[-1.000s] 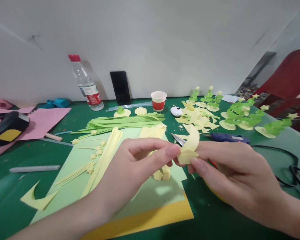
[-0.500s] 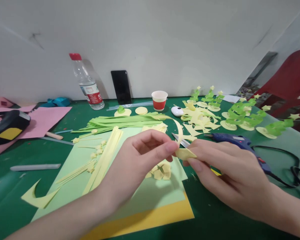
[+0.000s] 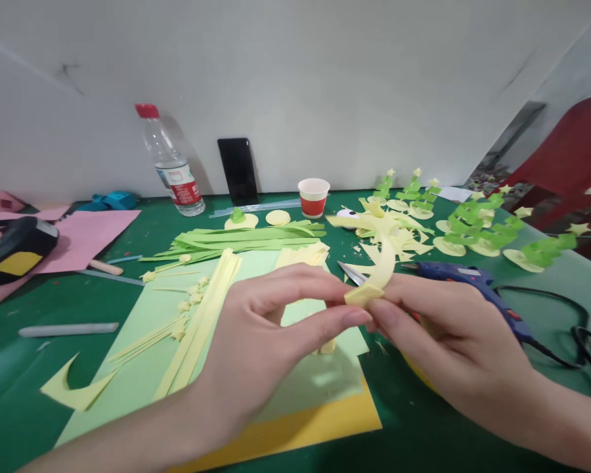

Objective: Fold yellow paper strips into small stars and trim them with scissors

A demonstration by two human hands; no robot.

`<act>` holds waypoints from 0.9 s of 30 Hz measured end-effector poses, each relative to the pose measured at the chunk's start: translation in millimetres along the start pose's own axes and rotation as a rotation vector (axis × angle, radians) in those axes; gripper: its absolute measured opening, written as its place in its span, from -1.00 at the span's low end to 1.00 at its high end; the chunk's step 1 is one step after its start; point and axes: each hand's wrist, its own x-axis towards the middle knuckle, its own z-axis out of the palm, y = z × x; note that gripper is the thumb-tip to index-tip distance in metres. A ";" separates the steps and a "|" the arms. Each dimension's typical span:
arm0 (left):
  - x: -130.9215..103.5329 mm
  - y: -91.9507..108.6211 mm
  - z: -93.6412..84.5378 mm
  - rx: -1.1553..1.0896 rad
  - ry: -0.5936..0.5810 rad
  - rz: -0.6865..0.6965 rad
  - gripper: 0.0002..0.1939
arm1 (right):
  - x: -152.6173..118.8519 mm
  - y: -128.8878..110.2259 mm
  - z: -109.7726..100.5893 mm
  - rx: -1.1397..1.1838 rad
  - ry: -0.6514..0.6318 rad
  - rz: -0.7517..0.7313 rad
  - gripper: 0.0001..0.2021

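Between both hands is a pale yellow paper strip (image 3: 385,259), folded at its lower end, its long tail curling up and leftward. My left hand (image 3: 280,328) pinches the folded end from the left, thumb below. From the right, my right hand (image 3: 453,335) grips the same fold between thumb and forefinger. Scissors (image 3: 352,272) show their blades behind the strip; their handles are mostly hidden by my right hand. Below my left hand lies a light green sheet (image 3: 320,384) bearing yellow strips (image 3: 201,322) and small folded paper stars (image 3: 196,297).
Beyond my right hand lies a blue glue gun (image 3: 453,272) with a black cord. Green spiral paper plants (image 3: 487,226) stand at the right, near yellow scraps (image 3: 398,230). At the back are a paper cup (image 3: 314,198), a phone (image 3: 238,172) and a water bottle (image 3: 177,171).
The strip's tail has swung to the right and now rises over my right forefinger. My left fingers have shifted slightly right and lower along the fold, closer to my right thumb.
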 end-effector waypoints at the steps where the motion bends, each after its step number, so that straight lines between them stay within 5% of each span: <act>1: 0.1 -0.6 0.5 -0.013 0.006 -0.008 -0.84 | -0.4 0.0 0.4 0.028 -0.011 0.028 -0.69; 11: -3.2 -1.8 -1.5 -0.015 -0.014 -0.036 -0.82 | -3.9 -0.9 1.2 0.073 -0.042 0.042 -0.70; 17: -1.4 0.8 -2.4 -0.013 -0.001 -0.083 -0.85 | -9.0 0.4 0.3 -0.195 0.257 -0.109 -0.90; 23: -3.7 0.1 -1.3 -0.041 -0.069 -0.121 -0.86 | -14.3 6.0 1.0 -0.295 0.272 -0.237 -0.73; 27: -4.5 -0.5 -2.2 -0.079 -0.103 -0.142 -0.86 | -16.0 7.2 1.0 -0.381 0.407 -0.320 -0.84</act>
